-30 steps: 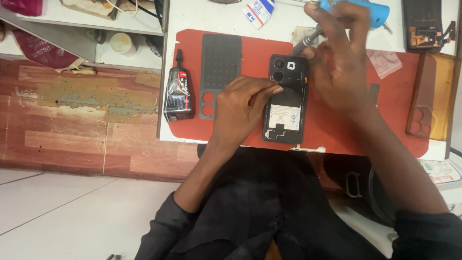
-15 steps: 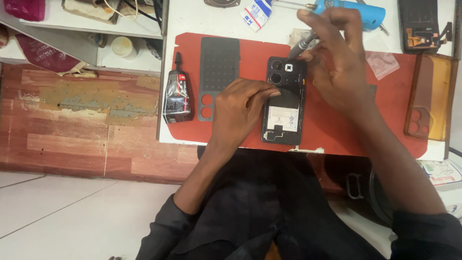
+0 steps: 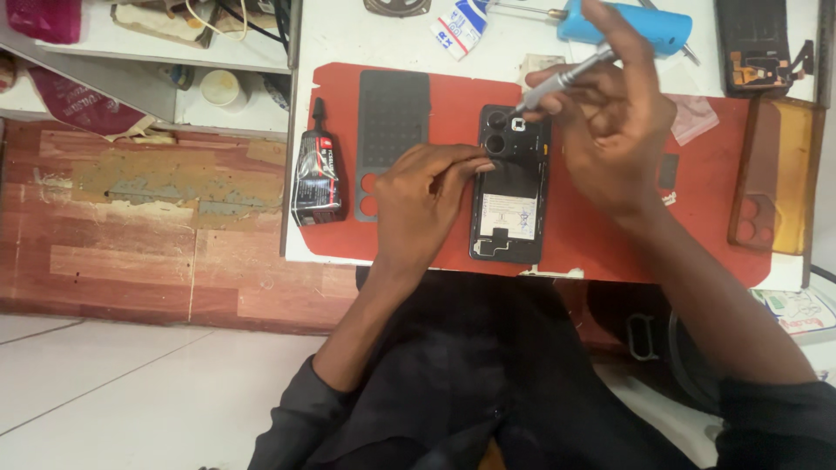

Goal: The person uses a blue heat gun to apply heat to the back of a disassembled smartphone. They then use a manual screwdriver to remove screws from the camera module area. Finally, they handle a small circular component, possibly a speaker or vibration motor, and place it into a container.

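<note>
An opened black phone [image 3: 509,209] lies back-up on a red work mat [image 3: 601,235], its camera lenses at the far end and a white label near the middle. My left hand [image 3: 424,196] rests on the mat with its fingertips pressing the phone's left edge. My right hand [image 3: 610,122] holds a thin silver screwdriver [image 3: 562,80], whose tip points down at the phone's camera end.
A grey back cover [image 3: 392,130] lies left of the phone, with a black glue tube [image 3: 316,170] beside it. A blue tool [image 3: 627,26], a dark phone part [image 3: 758,43] and a brown case [image 3: 775,174] sit at the far and right side. The table's front edge runs just below the mat.
The screwdriver tip has come down and left toward the camera end of the phone. My left hand keeps its place against the phone's side.
</note>
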